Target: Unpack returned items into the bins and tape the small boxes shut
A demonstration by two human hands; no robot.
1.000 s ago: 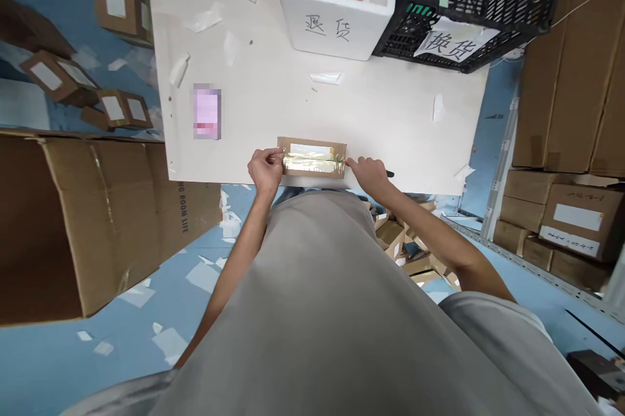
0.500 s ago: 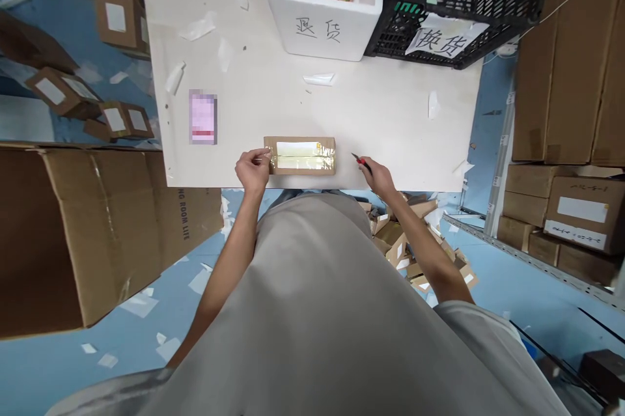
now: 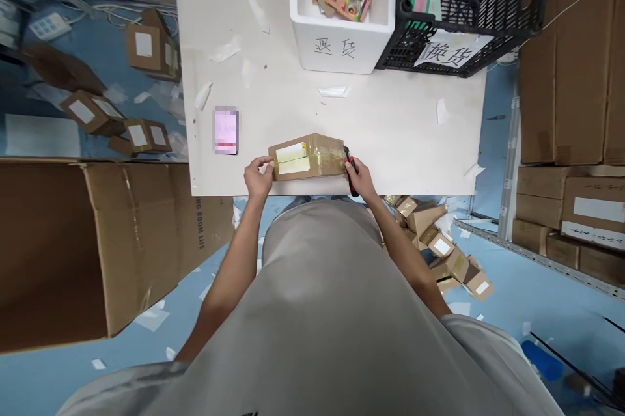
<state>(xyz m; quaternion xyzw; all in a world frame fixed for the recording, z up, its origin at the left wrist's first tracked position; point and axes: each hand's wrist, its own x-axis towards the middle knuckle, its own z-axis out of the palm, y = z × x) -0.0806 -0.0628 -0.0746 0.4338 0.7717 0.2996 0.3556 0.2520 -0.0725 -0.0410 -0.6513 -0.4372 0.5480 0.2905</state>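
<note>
A small brown cardboard box (image 3: 328,155) with shiny tape and a white label stands tilted at the table's front edge, two of its faces showing. My left hand (image 3: 259,177) grips its left end between thumb and fingers. At the other end, my right hand (image 3: 360,180) is closed around a red and black utility knife (image 3: 350,175), its fingers against the box's right end. The blade cannot be made out here. Left of the box, a pink blurred rectangular item (image 3: 226,131) lies on the white table (image 3: 390,129).
A white foam bin (image 3: 342,51) holding several small boxes stands at the back, beside a black plastic crate (image 3: 469,19). Plastic scraps (image 3: 333,92) dot the table. A large open carton (image 3: 146,240) is at left; discarded boxes (image 3: 439,247) lie on the floor at right.
The knife was at the box's right end, drew away to the right, and is now back at that end. The box has turned from lying flat to tilted, showing another taped face.
</note>
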